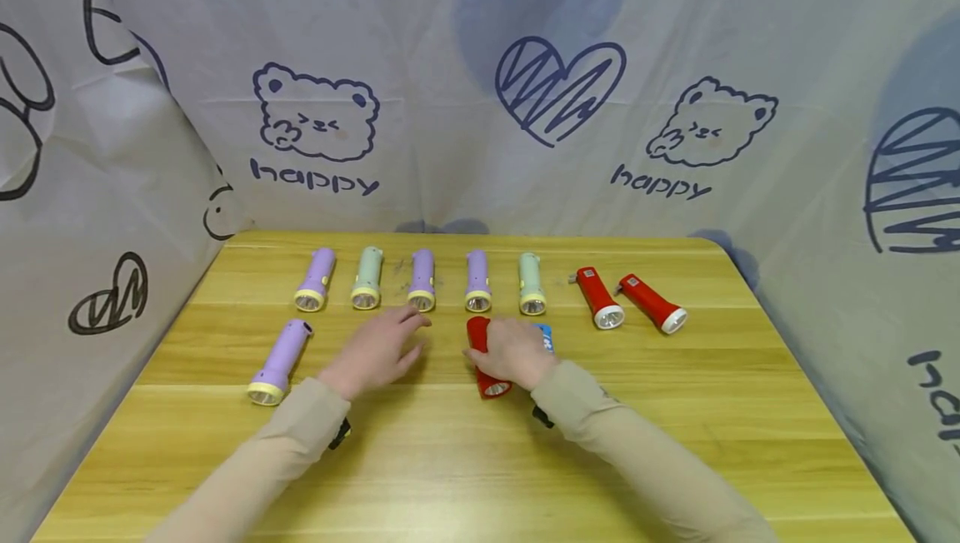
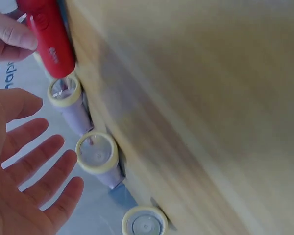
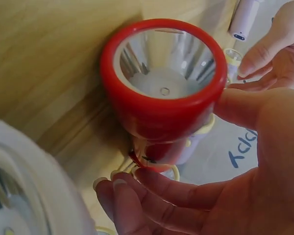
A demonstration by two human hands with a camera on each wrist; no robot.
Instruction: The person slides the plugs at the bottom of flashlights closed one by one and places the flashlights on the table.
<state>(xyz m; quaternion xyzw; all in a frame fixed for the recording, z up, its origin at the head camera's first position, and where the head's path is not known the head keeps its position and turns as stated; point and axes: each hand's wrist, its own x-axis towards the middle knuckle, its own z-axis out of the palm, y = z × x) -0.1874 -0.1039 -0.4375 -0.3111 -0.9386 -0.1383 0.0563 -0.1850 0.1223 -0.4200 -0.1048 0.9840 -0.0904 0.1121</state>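
My right hand (image 1: 517, 349) holds a red flashlight (image 1: 480, 360) near the middle of the table. Its thumb lies along one side of the body, and the fingers curl in at the other side in the right wrist view. The red-rimmed lens (image 3: 161, 73) faces the right wrist camera. Partly hidden behind this hand is a blue item (image 1: 546, 336) with white marks. My left hand (image 1: 378, 349) hovers to the left, just in front of the back row, holding nothing. In the left wrist view, its fingers (image 2: 39, 147) are spread and relaxed.
Along the back stand in a row lavender flashlights (image 1: 422, 276) and green flashlights (image 1: 367, 276). Two red flashlights with white rims (image 1: 597, 300) lie at the right. Another lavender flashlight (image 1: 283, 360) lies left of my left hand. Printed cloth (image 1: 450, 151) hangs around the table.
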